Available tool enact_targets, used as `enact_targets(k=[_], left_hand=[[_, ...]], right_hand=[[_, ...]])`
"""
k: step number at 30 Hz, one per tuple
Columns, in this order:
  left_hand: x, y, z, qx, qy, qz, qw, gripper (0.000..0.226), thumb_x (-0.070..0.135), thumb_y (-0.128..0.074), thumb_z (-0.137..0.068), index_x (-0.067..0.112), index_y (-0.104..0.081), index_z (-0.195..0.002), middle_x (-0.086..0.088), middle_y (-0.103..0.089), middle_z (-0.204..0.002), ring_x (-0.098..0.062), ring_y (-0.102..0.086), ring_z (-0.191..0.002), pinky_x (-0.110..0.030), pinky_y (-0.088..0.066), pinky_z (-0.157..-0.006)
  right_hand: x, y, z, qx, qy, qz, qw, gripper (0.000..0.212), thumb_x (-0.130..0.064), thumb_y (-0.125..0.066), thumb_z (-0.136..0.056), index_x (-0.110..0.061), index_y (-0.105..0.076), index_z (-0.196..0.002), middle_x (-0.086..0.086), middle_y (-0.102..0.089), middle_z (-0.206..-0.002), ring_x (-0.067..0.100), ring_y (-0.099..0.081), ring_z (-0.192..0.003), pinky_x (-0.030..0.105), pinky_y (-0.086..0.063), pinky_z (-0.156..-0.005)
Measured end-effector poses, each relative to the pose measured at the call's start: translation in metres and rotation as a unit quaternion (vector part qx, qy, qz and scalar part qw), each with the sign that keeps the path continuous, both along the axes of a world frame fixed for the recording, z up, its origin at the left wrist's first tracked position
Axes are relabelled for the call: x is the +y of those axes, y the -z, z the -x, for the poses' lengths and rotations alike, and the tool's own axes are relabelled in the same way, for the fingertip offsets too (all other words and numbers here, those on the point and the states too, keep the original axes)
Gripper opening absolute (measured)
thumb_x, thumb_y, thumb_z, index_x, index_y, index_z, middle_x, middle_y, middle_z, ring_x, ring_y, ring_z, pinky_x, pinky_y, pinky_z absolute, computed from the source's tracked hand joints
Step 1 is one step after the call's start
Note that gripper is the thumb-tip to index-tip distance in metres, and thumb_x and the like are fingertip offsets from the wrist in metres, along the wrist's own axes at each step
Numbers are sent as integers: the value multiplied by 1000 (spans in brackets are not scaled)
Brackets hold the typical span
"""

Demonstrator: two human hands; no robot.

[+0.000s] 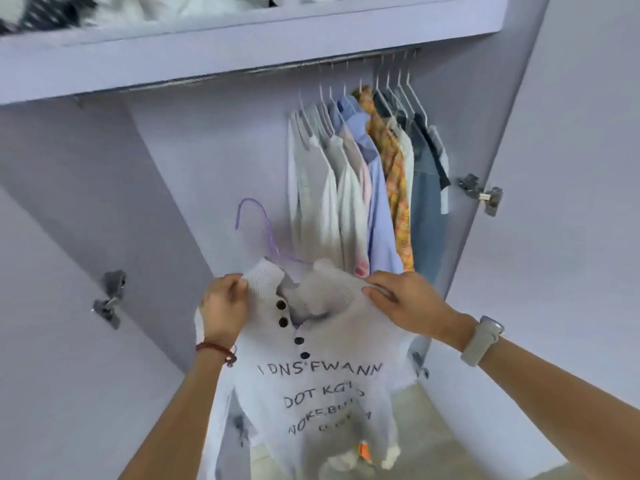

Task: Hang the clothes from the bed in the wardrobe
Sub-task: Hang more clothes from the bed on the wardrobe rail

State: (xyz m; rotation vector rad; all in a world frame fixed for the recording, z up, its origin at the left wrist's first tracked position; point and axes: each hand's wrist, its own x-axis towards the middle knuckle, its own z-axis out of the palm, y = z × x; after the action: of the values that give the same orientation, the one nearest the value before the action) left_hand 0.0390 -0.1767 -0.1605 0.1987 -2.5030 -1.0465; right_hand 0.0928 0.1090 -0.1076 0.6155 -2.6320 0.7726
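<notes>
Fingers [239, 289] of the left hand [225, 308] are pinched on the left side of the collar of a white knit top [322, 386], and the right hand [405, 299] has its fingers curled over the right side of the collar, so both hands are gripping the same top at the neck. The top hangs down between the forearms in front of the open wardrobe, printed front facing the camera, long axis running straight down.

A purple hanger [258, 233] is already inside it; its hook sticks up out of the neck opening, just above and between the two hands, leaning a bit left. The rail [277, 69] sits well above that, right under the shelf edge [242, 32]. The other shirts [363, 174] are bunched at the rail's right end, while the stretch directly over the hook looks bare.

So I'd guess the key thing is up: the hook has to travel straight up to the rail. Neither hand is on the hook; both look about equally near.
</notes>
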Motion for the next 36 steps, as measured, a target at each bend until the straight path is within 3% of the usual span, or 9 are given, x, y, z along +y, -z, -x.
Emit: enact_targets(k=[2, 5, 11, 16, 21, 25, 31, 36], left_hand=[[-1, -19, 15, -11, -32, 25, 999, 23, 13, -48, -92, 5, -64, -107, -20, -62, -110, -39, -55, -102, -44, -42, -91], [3, -46, 23, 0, -95, 9, 995, 33, 18, -49, -92, 11, -55, -124, -17, -50, -128, -37, -44, -117, -41, -33, -100], [6, -111, 34, 199, -72, 90, 973, 44, 4, -55, -83, 8, -50, -126, -18, -44, -130, -38, -40, -118, -50, -34, -95], [13, -173, 68, 322, -50, 242, 914, 52, 4, -58, -76, 8, -52, -127, -24, -42, -136, -45, -36, -127, -58, -33, -99], [14, -206, 109, 283, -83, 341, 892, 72, 13, -59, -76, 19, -32, -142, -22, -20, -150, -44, -16, -138, -60, -14, -108], [5, -202, 139, 239, -97, 391, 884, 80, 26, -57, -81, 21, -10, -146, -19, -7, -153, -44, -4, -139, -62, -6, -109], [-1, -195, 157, 286, -120, 407, 859, 90, 31, -65, -73, 21, -13, -146, -22, -19, -150, -41, -4, -136, -67, -13, -104], [-1, -192, 159, 295, -111, 402, 860, 90, 31, -66, -72, 20, -14, -145, -23, -20, -149, -43, -4, -135, -68, -14, -103]], right_hand=[[-14, -8, 18, 36, -8, 25, 999, 19, -20, -53, -88, -6, -62, -78, -2, -44, -45, 30, -52, -55, 28, -33, -53], [-33, -14, 41, 73, 1, 51, 996, 23, -23, -50, -87, -5, -64, -82, 11, -57, -52, 34, -57, -53, 30, -38, -51], [-71, -19, 89, 93, 55, 120, 987, 16, -15, -55, -90, -2, -63, -86, 19, -63, -63, 39, -59, -63, 36, -40, -56], [-97, -43, 133, 67, 120, 224, 965, 23, -17, -47, -93, 1, -59, -83, 21, -61, -70, 38, -56, -69, 37, -37, -59], [-114, -74, 185, 62, 172, 243, 953, 25, -17, -40, -96, -1, -56, -84, 15, -52, -68, 38, -56, -75, 37, -38, -62], [-121, -91, 230, 70, 228, 195, 951, 29, -19, -37, -96, 0, -57, -103, 22, -64, -89, 39, -59, -85, 34, -38, -64], [-122, -76, 268, -5, 243, 152, 958, 28, -18, -35, -96, 1, -51, -109, 25, -62, -100, 42, -58, -94, 40, -44, -72], [-118, -59, 270, -35, 243, 156, 957, 28, -21, -35, -97, 0, -50, -108, 24, -62, -100, 41, -57, -95, 42, -44, -76]])
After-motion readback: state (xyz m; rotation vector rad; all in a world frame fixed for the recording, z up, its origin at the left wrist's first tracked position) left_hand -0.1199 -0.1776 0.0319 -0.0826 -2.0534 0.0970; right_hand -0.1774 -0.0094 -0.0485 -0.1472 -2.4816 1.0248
